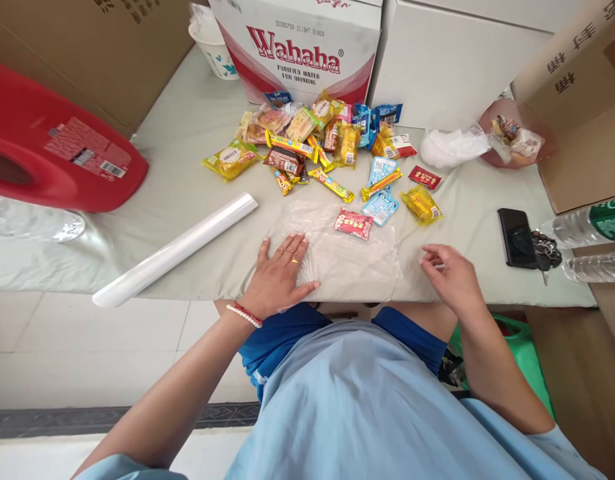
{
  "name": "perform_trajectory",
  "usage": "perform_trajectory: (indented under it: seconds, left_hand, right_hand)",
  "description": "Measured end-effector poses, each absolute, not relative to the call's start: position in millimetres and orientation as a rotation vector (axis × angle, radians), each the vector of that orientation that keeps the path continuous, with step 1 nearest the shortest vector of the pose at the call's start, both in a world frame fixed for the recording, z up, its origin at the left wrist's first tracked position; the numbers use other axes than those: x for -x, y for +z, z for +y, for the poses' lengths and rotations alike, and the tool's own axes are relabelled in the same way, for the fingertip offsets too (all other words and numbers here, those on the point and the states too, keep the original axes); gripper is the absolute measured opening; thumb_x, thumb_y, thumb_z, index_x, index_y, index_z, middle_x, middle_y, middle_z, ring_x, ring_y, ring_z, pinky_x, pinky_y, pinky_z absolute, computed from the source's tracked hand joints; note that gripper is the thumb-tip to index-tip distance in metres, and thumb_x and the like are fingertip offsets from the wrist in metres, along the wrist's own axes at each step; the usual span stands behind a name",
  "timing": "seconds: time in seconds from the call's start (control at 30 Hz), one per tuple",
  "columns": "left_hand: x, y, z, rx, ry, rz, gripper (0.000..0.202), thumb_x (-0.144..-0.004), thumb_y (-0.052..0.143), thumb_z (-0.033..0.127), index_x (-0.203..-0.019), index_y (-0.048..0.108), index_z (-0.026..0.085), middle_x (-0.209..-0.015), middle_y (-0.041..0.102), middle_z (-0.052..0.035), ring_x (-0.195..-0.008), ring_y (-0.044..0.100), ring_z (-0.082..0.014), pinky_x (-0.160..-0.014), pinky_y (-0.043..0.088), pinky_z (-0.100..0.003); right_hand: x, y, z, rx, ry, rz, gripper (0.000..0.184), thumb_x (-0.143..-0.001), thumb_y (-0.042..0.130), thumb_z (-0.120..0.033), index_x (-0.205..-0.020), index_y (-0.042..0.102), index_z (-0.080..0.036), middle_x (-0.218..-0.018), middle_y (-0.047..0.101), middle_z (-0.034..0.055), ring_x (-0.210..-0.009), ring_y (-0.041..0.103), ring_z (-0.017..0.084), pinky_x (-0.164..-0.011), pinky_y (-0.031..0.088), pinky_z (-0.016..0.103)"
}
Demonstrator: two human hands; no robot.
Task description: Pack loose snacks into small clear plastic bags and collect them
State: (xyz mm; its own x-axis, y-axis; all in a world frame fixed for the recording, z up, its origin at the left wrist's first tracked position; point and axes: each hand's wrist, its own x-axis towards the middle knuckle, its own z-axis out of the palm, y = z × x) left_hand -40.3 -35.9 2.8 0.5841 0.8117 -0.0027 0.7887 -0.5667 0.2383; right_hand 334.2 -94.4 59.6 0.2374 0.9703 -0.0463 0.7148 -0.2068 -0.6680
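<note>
Centrally, one clear plastic bag (pixel 357 263), flat and creased, laid near the front edge of a cloth-covered surface (pixel 467 213). One left hand (pixel 277 277), palm down at the bag's left edge, fingers extended and slightly spread, pressing rather than gripping; ring on one finger, beaded bracelet (pixel 244 315) at the wrist. One right hand (pixel 451 275), raised just beside the bag's right edge, fingers loosely curled, nothing visible in them; whether thumb and forefinger meet cannot be told. One red-and-white packet (pixel 353 224) at the bag's upper part, on or inside it, which is unclear. Behind, two pale blue packets (pixel 380 208), overlapping, a yellow stick packet (pixel 382 185) across them; to their right, one yellow packet (pixel 422 204) and one small red packet (pixel 424 177). Further back, a mixed heap of wrapped snacks (pixel 312 137) before a white-and-red carton (pixel 297 50) printed "Wahaha". Left side: one roll of clear film (pixel 177 250), set diagonally, its near end past the front edge; one large red jug (pixel 67 143). Right side: one dark phone (pixel 516 238), keys (pixel 546 250) touching it, two plastic bottles lying down; behind, one translucent reddish bowl (pixel 550 147) with wrapped items.
</note>
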Motion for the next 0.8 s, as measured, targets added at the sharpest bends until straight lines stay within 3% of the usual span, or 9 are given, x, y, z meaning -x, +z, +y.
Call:
perform_trajectory:
  seconds: [0.07,0.2,0.37,0.47,0.57,0.7,0.8]
  left_hand:
    - [40,2,-35,-2.615,0.159,1.306,0.094,-0.097,0.045,0.071,-0.167,0.023,0.012,-0.17,0.029,-0.0241,-0.159,0.03,-0.0394,-0.128,0.004,-0.068]
    - [40,4,-34,-2.63,0.153,1.305,0.098,-0.095,0.046,0.075,-0.167,0.023,0.012,-0.17,0.03,-0.0251,-0.158,0.031,-0.0406,-0.127,0.006,-0.07]
    - [40,5,-36,-2.668,0.11,1.297,0.104,-0.092,0.048,0.079,-0.166,0.024,0.011,-0.169,0.032,-0.0261,-0.157,0.033,-0.0401,-0.127,0.008,-0.069]
    - [41,1,-34,-2.658,0.11,1.305,0.103,-0.092,0.048,0.077,-0.167,0.023,0.011,-0.169,0.031,-0.0255,-0.158,0.031,-0.0391,-0.128,0.007,-0.069]
    - [47,2,-26,-2.599,0.098,1.258,0.096,-0.095,0.051,0.068,-0.167,0.022,0.012,-0.17,0.029,-0.0243,-0.16,0.028,-0.0385,-0.128,0.006,-0.07]
    - [65,16,-6,-2.442,0.034,1.075,0.082,-0.097,0.053,0.047,-0.167,0.024,0.018,-0.172,0.026,-0.019,-0.161,0.025,-0.0365,-0.127,0.009,-0.072]
    - [78,30,10,-2.316,0.067,0.957,0.073,-0.097,0.048,0.033,-0.166,0.028,0.024,-0.172,0.03,-0.0119,-0.161,0.027,-0.0319,-0.129,0.013,-0.067]
  right_hand:
    - [-320,79,-84,1.827,0.37,-1.645,0.024,-0.095,0.062,-0.038,-0.111,0.073,-0.024,-0.101,0.07,0.0085,-0.087,0.068,0.024,-0.082,0.058,0.041]
    - [-286,90,-29,1.385,0.232,-2.04,0.023,-0.101,0.058,-0.036,-0.11,0.076,-0.026,-0.112,0.071,0.0095,-0.11,0.063,0.029,-0.101,0.051,0.048]
    - [-253,66,45,1.045,0.617,-2.475,0.022,-0.099,0.061,-0.025,-0.113,0.078,-0.02,-0.111,0.074,0.0099,-0.108,0.065,0.025,-0.103,0.049,0.043]
    - [-226,61,38,0.605,0.881,-2.8,0.027,-0.093,0.07,-0.021,-0.119,0.077,-0.02,-0.121,0.075,0.0091,-0.115,0.065,0.024,-0.105,0.049,0.038]
    - [-199,57,-2,0.326,0.86,-2.896,0.035,-0.091,0.073,-0.022,-0.126,0.075,-0.022,-0.139,0.068,0.0091,-0.128,0.06,0.025,-0.109,0.048,0.038]
    - [-183,39,-46,0.48,0.672,-2.856,0.039,-0.101,0.064,-0.033,-0.137,0.068,-0.02,-0.16,0.051,0.014,-0.149,0.044,0.026,-0.122,0.037,0.046]
    - [-178,24,-59,0.6,0.608,-2.831,0.046,-0.104,0.06,-0.04,-0.145,0.062,-0.021,-0.162,0.049,0.0128,-0.153,0.039,0.028,-0.126,0.031,0.05]
